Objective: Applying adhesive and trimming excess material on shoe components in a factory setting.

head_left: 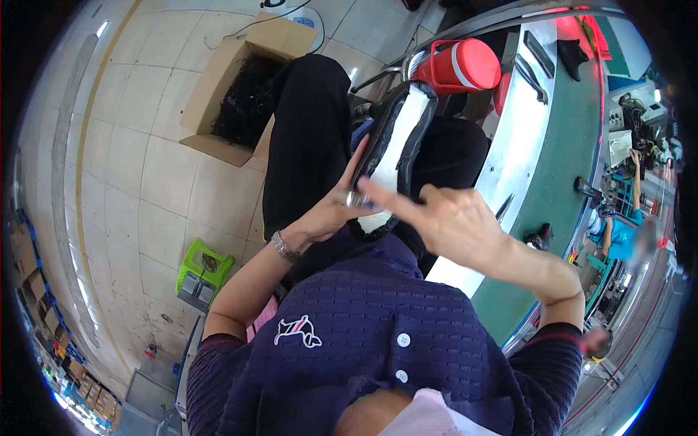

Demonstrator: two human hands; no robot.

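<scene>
A black shoe (396,145) with a white insole (403,138) is held over the lap, just above frame centre, opening turned up toward the face, presumably so the interior can be seen. The left hand (331,211) is closed around the shoe's heel end from about 8 o'clock and appears to carry its weight; a metal watch (285,247) is worn on that wrist. The right hand (451,218) is brought in from 4 o'clock with its fingers (378,192) extended and laid on the insole near the heel; it is open, nothing gripped, apparently pressing or smoothing the liner. Whether a small object is pinched at the fingertips cannot be told.

A green-topped bench (567,160) runs along 2 to 4 o'clock, within reach of the right arm. A red cylindrical container (462,65) lies at 1 o'clock. An open cardboard box (233,94) of dark material stands on the tiled floor at 11 o'clock, a green plastic stool (203,272) at 8 o'clock.
</scene>
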